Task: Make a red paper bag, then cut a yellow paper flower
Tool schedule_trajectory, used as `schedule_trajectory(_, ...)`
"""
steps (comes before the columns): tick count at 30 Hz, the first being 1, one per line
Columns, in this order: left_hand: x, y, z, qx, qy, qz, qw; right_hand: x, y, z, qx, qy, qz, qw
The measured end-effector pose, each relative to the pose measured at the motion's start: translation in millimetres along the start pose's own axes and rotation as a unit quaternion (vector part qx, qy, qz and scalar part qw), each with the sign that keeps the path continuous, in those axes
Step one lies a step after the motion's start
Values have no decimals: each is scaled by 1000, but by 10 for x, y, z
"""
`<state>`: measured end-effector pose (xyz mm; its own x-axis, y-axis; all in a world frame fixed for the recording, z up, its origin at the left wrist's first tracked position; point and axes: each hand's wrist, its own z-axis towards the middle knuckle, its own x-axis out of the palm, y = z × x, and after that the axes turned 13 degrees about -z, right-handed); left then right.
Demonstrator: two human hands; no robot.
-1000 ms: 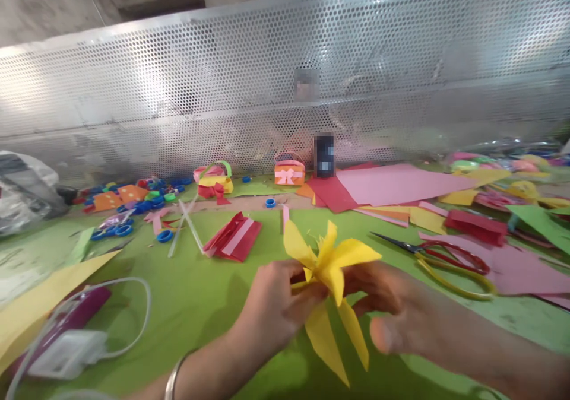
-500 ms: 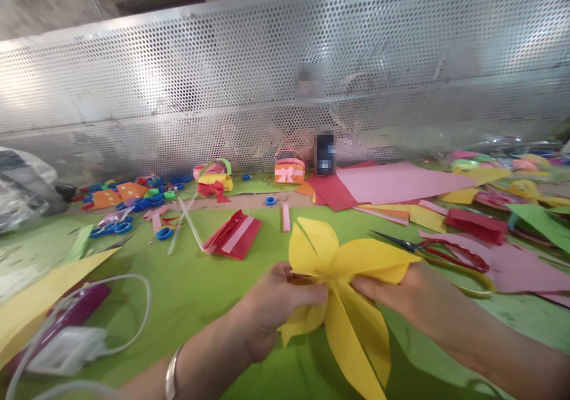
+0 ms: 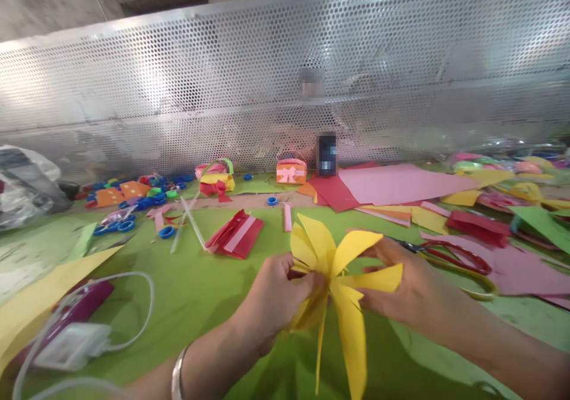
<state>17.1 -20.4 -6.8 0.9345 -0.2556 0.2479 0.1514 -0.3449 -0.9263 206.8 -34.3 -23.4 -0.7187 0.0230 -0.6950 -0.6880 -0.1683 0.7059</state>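
Observation:
A yellow paper flower [image 3: 351, 329] with several long pointed petals is held up above the green table. My left hand [image 3: 274, 296] pinches it near its centre, thumb in front and fingers curled behind. Curled around the petals on the right side is my right hand [image 3: 403, 287], its fingertips partly hidden behind the paper. Just beyond my right hand lie scissors [image 3: 463, 256] with red and yellow handles, their blade tips covered by that hand. A folded red paper piece [image 3: 238, 237] with a pink strip rests ahead of my left hand.
Behind the table [image 3: 187, 305] stands a perforated metal panel [image 3: 249, 79]. Small paper bags [image 3: 291, 172], a dark upright phone-like object [image 3: 327, 154] and pink paper sheets [image 3: 401, 183] line the back. A white charger [image 3: 73, 345] with its cable lies at left. Blue-handled scissors [image 3: 113, 227] are farther back.
The flower has turned, so its petals now show more edge-on. My right hand has shifted its hold, opening from the flat petal to curl around the petals' right side.

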Motion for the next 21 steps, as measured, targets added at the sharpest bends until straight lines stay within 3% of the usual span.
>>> schedule_trajectory(4,6,-11,1,57,-2,78,995,-78,24,-1,-32,-97,-60,993)
schedule_trajectory(8,6,27,15,113,-28,163,980,-105,36,-4,-54,-134,-88,986)
schedule_trajectory(10,4,41,17,112,-34,165,979,-107,44,4,-51,-132,-98,985)
schedule_trajectory(12,2,33,8,92,-2,144,985,-113,49,14,-51,-114,-101,987)
schedule_trajectory(15,-1,-17,-24,23,62,95,993,-133,56,25,-70,-84,-95,989)
schedule_trajectory(17,0,-49,-48,-9,66,73,995,-144,68,24,-82,-73,-93,990)
schedule_trajectory(21,19,-53,-67,16,72,108,991,-128,112,-5,-80,-62,-132,986)
